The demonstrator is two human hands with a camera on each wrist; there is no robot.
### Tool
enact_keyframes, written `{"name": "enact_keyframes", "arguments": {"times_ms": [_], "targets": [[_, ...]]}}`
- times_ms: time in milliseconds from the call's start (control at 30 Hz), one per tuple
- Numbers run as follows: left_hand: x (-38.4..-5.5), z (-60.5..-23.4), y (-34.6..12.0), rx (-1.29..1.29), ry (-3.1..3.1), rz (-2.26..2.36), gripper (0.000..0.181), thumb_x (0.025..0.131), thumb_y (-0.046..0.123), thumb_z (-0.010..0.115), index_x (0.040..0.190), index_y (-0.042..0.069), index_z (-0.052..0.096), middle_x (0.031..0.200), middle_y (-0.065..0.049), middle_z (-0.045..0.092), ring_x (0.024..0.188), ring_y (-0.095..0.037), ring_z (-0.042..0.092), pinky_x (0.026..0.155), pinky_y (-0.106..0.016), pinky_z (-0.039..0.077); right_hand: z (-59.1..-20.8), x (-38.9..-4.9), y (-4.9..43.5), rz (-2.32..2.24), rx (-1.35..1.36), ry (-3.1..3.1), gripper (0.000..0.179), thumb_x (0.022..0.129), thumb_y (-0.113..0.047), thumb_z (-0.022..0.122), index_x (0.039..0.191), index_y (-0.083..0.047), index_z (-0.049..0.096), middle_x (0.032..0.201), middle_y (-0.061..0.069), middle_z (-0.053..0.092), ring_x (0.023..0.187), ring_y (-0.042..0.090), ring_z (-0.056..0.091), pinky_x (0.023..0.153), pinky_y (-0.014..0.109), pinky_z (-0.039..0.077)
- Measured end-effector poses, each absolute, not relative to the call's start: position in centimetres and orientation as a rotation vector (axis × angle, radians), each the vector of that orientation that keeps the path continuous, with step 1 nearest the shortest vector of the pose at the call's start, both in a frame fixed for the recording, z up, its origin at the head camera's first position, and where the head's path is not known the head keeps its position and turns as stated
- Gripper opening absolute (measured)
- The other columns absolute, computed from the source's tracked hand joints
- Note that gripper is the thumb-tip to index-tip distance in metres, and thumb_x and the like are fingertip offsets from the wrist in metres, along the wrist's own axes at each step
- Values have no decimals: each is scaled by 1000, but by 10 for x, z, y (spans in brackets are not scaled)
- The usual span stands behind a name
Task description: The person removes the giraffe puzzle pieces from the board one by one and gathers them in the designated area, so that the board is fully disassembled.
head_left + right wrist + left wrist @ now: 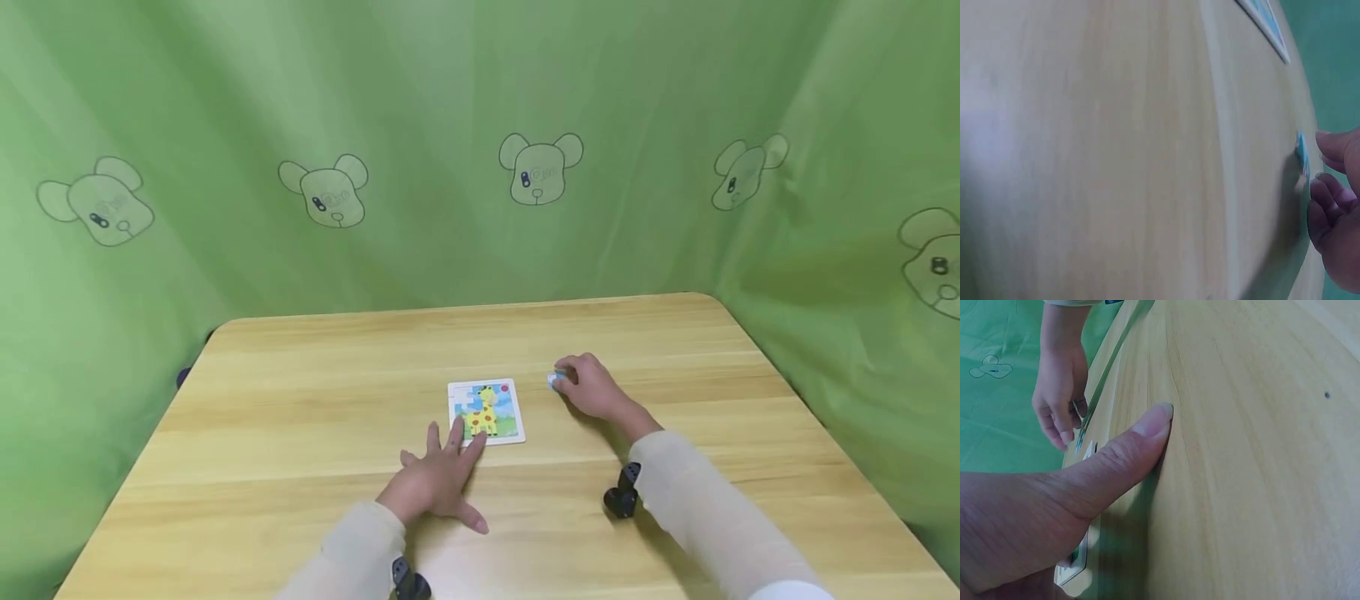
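One small, flat, blue jigsaw piece (pixel 552 380) sits, in the head view, right of a square, white-framed giraffe puzzle board (pixel 462 395), pinched between thumb and forefinger of the right hand (pixel 596 393). It looks light, stiff and perhaps slick; its edges should give the best hold. The left hand (pixel 437 482) is spread, fingertips over the board's near edge, though the pale upper-left gap stays uncovered. A wood-grain table (pixel 300 375) meets green fabric curtains (pixel 420 83) behind.

From the left wrist, the outstretched thumb (pixel 1122 459) blocks much of the board.

From the right wrist, the pinch's firmness cannot be told.
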State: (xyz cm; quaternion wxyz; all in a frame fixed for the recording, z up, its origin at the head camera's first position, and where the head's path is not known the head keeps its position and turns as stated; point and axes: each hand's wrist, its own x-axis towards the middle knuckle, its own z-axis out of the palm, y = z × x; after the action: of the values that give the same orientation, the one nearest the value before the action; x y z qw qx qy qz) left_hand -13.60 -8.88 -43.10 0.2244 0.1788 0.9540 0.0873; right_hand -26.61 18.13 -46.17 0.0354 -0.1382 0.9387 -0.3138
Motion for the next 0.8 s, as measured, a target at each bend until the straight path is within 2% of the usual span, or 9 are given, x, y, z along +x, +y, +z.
{"name": "enact_keyframes", "arguments": {"times_ms": [300,567,800], "targets": [[-135,-430,-91,486,2632,248,124,54,67,75,153,25,13,158,-15,-1,138,-52,3,90,-81,20,-451,-263,146,-1024,-488,2848,37,91,-18,60,124,-1,57,114,17,54,97,26,53,88,42,47],[-135,-429,-90,480,2627,245,123,54,67,74,153,26,12,158,-14,-1,139,-52,3,91,-80,21,-444,-261,121,-997,-555,2786,31,90,-14,61,119,-2,60,106,12,54,93,22,53,86,38,49],[-136,-430,-90,468,2623,244,123,54,68,74,153,27,12,158,-13,-2,139,-52,2,91,-80,20,-446,-260,107,-935,-603,2777,28,91,-17,61,116,-4,62,100,10,52,88,20,50,81,35,47]]}}
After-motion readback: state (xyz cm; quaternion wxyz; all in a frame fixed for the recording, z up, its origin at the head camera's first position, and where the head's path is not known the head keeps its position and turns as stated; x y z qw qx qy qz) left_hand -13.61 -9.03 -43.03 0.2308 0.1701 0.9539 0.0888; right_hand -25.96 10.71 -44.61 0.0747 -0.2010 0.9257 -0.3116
